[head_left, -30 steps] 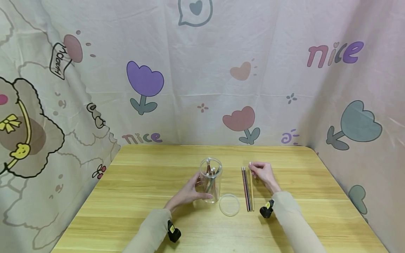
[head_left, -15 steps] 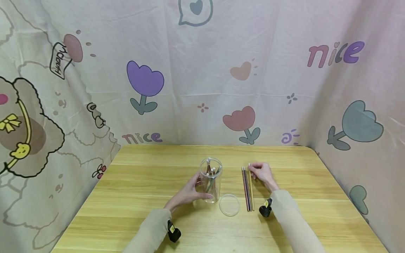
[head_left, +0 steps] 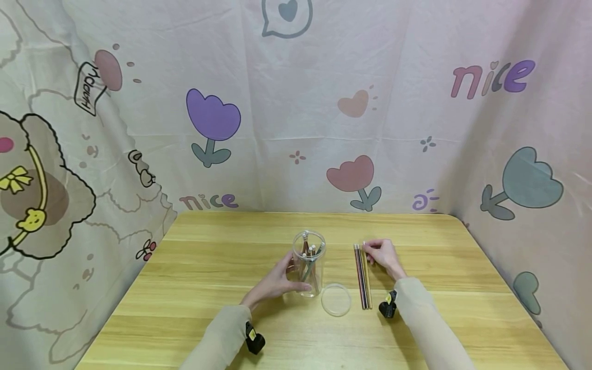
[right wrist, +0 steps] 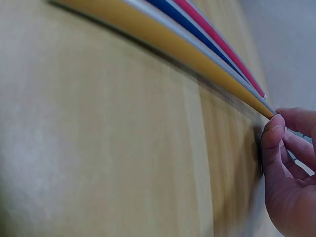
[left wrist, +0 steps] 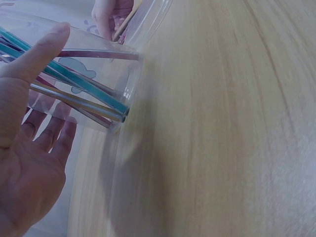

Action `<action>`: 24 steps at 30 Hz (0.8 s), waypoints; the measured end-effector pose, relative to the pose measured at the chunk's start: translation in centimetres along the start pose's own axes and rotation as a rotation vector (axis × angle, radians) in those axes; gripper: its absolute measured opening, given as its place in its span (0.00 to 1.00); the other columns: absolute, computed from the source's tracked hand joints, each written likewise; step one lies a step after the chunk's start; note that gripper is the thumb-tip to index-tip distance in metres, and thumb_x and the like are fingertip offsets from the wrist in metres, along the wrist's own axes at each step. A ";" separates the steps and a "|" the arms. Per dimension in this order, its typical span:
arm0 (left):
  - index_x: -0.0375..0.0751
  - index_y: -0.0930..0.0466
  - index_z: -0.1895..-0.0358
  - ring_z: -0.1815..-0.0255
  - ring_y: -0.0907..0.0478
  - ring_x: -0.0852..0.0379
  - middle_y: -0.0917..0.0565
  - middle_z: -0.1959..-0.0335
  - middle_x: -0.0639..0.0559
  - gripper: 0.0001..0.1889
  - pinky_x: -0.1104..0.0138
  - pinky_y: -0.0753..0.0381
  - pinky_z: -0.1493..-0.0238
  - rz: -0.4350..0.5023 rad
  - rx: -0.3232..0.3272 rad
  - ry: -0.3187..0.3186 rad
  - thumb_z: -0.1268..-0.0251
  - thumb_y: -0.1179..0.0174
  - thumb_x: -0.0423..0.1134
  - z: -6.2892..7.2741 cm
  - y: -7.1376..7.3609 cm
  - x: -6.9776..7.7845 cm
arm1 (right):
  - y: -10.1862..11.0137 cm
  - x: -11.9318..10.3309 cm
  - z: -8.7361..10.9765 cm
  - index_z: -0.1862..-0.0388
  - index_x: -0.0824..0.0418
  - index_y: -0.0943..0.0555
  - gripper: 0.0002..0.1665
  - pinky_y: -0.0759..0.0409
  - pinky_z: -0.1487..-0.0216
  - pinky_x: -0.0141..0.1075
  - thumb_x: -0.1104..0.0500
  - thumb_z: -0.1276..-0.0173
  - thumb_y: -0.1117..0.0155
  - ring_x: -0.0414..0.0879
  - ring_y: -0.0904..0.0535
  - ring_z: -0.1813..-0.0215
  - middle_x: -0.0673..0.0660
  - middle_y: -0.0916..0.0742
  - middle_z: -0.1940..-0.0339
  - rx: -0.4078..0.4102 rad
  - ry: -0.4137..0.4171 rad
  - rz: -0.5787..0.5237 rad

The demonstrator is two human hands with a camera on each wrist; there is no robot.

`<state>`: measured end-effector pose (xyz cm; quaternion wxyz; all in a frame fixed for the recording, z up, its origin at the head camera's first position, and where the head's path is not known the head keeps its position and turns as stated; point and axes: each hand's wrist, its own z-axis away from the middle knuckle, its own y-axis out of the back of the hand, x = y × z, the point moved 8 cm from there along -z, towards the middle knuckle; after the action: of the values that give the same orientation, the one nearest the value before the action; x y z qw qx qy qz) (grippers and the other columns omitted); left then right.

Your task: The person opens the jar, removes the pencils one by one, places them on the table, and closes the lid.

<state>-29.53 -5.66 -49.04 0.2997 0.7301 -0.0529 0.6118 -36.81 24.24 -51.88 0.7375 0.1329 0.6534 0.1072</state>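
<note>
A clear jar [head_left: 318, 275] stands upright on the table with several pencils [left wrist: 94, 94] leaning inside it, one of them teal. My left hand [head_left: 276, 281] grips the jar from the left, thumb on the near side and fingers round behind. To the right lie a red pencil [right wrist: 222, 37], a blue pencil [right wrist: 197, 30] and a yellow pencil [right wrist: 197, 58] side by side. My right hand [head_left: 383, 254] pinches the far end of the yellow pencil between thumb and index finger, close beside the other two.
A round clear lid [head_left: 336, 300] lies flat between the jar and the loose pencils. The wooden table [head_left: 222, 246] reaches back to a printed cloth [head_left: 287, 103], which hangs behind and along both sides.
The right hand has shifted slightly left, bringing the far end of the yellow pencil closer to the other pencils. The left hand and the jar have stayed in place.
</note>
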 end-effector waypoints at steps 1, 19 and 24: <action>0.48 0.42 0.23 0.27 0.32 0.33 0.30 0.26 0.38 0.50 0.38 0.33 0.26 -0.002 0.001 0.002 0.49 0.22 0.40 0.0 0.0 -0.1 | 0.0 0.0 0.0 0.49 0.78 0.19 0.15 0.22 0.79 0.26 0.67 0.30 0.38 0.38 0.24 0.79 0.53 0.16 0.77 0.001 0.000 0.003; 0.49 0.41 0.24 0.27 0.32 0.34 0.30 0.26 0.40 0.49 0.38 0.33 0.26 -0.002 -0.004 -0.008 0.50 0.22 0.43 0.0 0.0 0.1 | -0.3 0.0 -0.1 0.54 0.76 0.18 0.12 0.22 0.81 0.27 0.67 0.31 0.37 0.38 0.24 0.81 0.52 0.17 0.80 0.049 0.007 0.080; 0.50 0.42 0.23 0.26 0.32 0.34 0.31 0.26 0.39 0.50 0.38 0.33 0.26 -0.006 -0.005 -0.002 0.49 0.23 0.42 0.0 -0.1 0.0 | -0.2 -0.1 -0.1 0.55 0.76 0.17 0.13 0.23 0.83 0.27 0.66 0.32 0.36 0.38 0.24 0.83 0.53 0.16 0.81 0.072 0.026 0.116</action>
<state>-29.48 -5.61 -49.06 0.3031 0.7302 -0.0524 0.6100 -36.90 23.97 -51.84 0.7162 0.1956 0.6576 0.1281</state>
